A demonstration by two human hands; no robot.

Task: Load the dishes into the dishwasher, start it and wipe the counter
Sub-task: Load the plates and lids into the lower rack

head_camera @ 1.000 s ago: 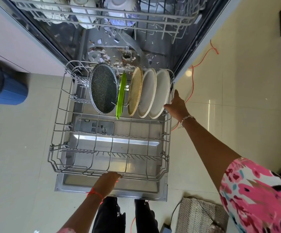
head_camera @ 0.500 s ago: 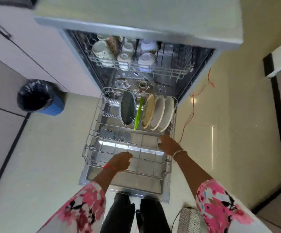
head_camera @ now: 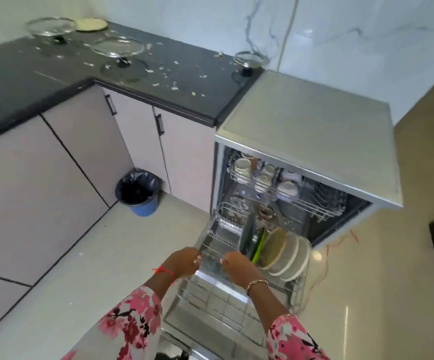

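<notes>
- Dishwasher (head_camera: 307, 141): freestanding silver unit at the end of the counter run. Its door (head_camera: 210, 326) lies dropped flat toward the viewer, under both forearms.
- Sleeves (head_camera: 132, 320): pink floral, one on each arm, both arms reaching forward over the door.
- Lower rack (head_camera: 236, 300): grey wire, drawn out over the door. On its far right side a row stands on edge: dark pan (head_camera: 245, 237), green item (head_camera: 258, 246), tan plate (head_camera: 273, 246), white plates (head_camera: 294, 258).
- Left hand (head_camera: 183, 261): red thread at the wrist, fingers curled at the rack's left rim. Blur hides whether they grip a wire.
- Right hand (head_camera: 239, 266): chain bracelet at the wrist, back upward, fingers bent down over the rack, just beside the green item. Grip cannot be told.
- Floor (head_camera: 93, 268): pale glossy tile, with a red cable (head_camera: 340, 242) trailing to the right of the unit.
- Upper rack (head_camera: 314, 203): inside the cavity, carrying white cups (head_camera: 242, 166).
- Bin (head_camera: 138, 193): blue with a black liner, in the floor corner against the cabinets (head_camera: 41, 190), well apart from the hands.
- Counter (head_camera: 158, 81): dark L-shaped top strewn with white scraps. It bears glass lids (head_camera: 118, 46) and a pale plate (head_camera: 91, 24).
- Wall (head_camera: 340, 35): white marbled tile.
</notes>
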